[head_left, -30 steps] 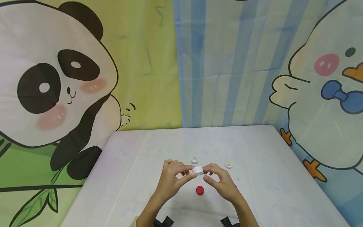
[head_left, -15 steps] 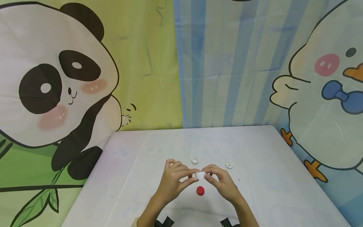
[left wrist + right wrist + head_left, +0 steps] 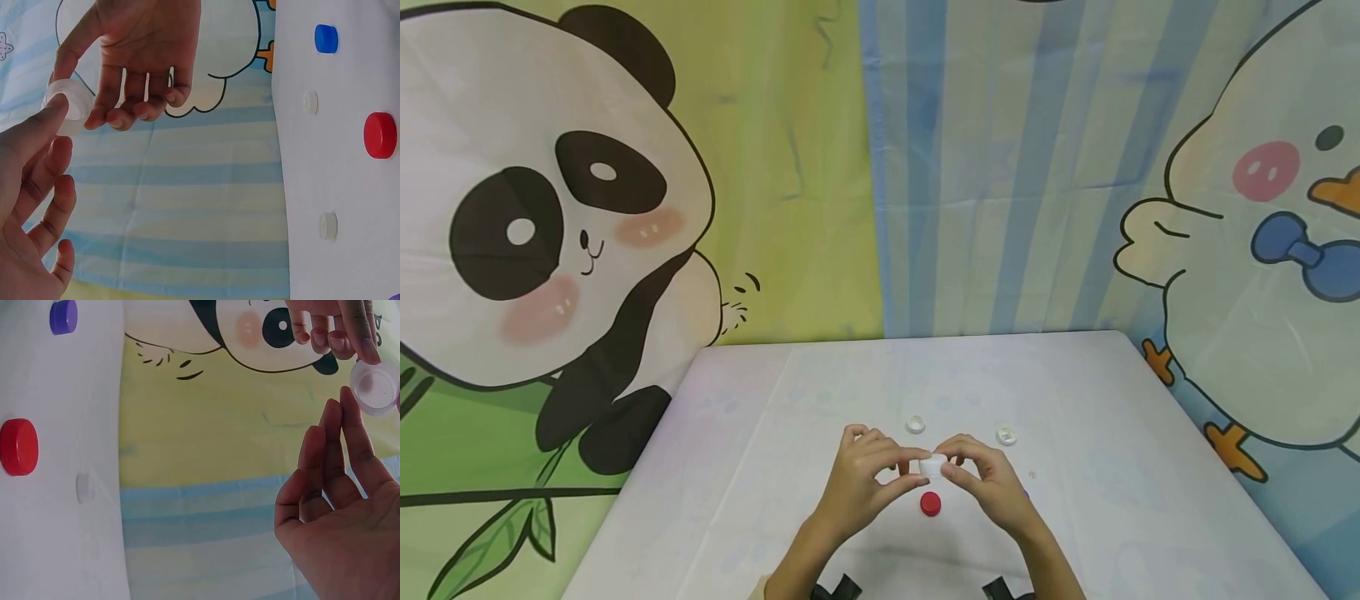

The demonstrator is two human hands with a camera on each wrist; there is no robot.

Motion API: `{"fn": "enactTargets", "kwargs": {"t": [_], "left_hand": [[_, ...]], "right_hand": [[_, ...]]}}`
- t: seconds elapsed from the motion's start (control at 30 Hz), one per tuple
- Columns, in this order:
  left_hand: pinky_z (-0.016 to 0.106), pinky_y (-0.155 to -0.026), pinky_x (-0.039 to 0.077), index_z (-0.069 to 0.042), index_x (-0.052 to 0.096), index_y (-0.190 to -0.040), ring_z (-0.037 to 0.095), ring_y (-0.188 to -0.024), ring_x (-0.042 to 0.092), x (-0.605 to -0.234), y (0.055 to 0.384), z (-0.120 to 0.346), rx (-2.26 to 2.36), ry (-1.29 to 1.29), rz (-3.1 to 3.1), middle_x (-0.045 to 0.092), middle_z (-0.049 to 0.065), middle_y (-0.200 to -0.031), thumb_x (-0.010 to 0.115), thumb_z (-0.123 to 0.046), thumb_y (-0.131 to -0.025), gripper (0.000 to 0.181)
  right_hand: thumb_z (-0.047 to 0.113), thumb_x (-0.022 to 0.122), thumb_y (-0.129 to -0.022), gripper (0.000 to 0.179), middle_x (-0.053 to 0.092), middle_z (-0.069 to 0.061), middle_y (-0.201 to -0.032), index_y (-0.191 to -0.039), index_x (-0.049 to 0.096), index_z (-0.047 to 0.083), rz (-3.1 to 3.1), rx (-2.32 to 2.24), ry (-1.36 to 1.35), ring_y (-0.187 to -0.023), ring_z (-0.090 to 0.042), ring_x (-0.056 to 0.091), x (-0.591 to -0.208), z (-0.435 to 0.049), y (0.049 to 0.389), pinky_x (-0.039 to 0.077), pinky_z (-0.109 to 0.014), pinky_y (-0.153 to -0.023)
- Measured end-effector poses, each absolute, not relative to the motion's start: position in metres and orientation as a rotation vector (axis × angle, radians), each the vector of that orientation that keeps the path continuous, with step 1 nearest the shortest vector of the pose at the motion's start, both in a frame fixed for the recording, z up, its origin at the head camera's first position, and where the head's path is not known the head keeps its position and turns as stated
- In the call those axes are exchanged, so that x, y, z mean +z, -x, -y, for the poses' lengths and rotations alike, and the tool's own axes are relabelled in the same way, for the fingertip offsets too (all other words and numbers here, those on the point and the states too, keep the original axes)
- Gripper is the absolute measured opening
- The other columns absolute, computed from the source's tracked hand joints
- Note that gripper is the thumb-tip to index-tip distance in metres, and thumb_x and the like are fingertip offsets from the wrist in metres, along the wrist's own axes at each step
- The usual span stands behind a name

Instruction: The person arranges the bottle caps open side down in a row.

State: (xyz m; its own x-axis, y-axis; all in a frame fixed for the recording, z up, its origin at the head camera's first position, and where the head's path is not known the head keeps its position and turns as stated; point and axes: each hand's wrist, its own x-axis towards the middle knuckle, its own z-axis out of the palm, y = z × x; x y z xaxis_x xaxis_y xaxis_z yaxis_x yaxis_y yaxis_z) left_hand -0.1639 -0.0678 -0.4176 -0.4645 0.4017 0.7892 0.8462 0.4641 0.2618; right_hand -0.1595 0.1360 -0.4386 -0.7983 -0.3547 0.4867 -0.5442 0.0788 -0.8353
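pinches a small round white plastic cap [image 3: 931, 467] at the head view's lower centre, in a narrow thumb-and-finger grip of left hand [image 3: 856, 479] and right hand [image 3: 991, 483], and could drop it to the white worktop [image 3: 797, 400] through uneven pressure.

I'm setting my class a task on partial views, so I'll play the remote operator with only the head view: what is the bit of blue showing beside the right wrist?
Observer: Most likely the blue cap that the left wrist view shows whole, on the table.

Operator: Is any coloured cap hidden from me completely?

Observer: Yes, a purple cap, seen on the table in the right wrist view.

Operator: I see the held white cap mostly from the side. How does its face look?

Observer: Round and seemingly translucent in the right wrist view, with a darker patch showing through.
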Motion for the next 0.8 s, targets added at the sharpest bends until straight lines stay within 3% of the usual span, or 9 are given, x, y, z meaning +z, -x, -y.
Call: {"fn": "enactTargets", "kwargs": {"t": [0.33, 0.6, 0.8], "left_hand": [[0.029, -0.077, 0.031, -0.021, 0.067, -0.101, -0.001, -0.063, 0.047, -0.418, 0.164, 0.068, -0.972, 1.027, 2.098, 0.052, -0.015, -0.064, 0.072, -0.033, -0.073, 0.031], [0.027, -0.077, 0.031, -0.020, 0.066, -0.103, -0.001, -0.062, 0.049, -0.419, 0.164, 0.068, -1.035, 0.967, 2.145, 0.050, -0.017, -0.065, 0.070, -0.034, -0.075, 0.031], [0.026, -0.076, 0.031, -0.020, 0.066, -0.103, 0.001, -0.060, 0.049, -0.420, 0.163, 0.067, -1.027, 0.969, 2.134, 0.050, -0.016, -0.064, 0.072, -0.033, -0.074, 0.032]], "right_hand": [[-0.003, 0.061, -0.080, 0.023, 0.060, -0.005, -0.090, -0.101, 0.062, 0.008, 2.119, 1.794, -0.869, -0.087, -0.015, 0.049, -0.439, -0.138, 0.159, 0.036, -0.028, -0.076], [-0.009, 0.066, -0.074, 0.031, 0.059, -0.005, -0.089, -0.100, 0.062, 0.005, 2.081, 1.755, -0.845, -0.083, -0.026, 0.045, -0.429, -0.136, 0.155, 0.036, -0.028, -0.074], [-0.008, 0.070, -0.069, 0.033, 0.057, -0.004, -0.086, -0.099, 0.063, 0.004, 2.053, 1.689, -0.845, -0.081, -0.023, 0.046, -0.420, -0.132, 0.150, 0.035, -0.026, -0.073]]}}
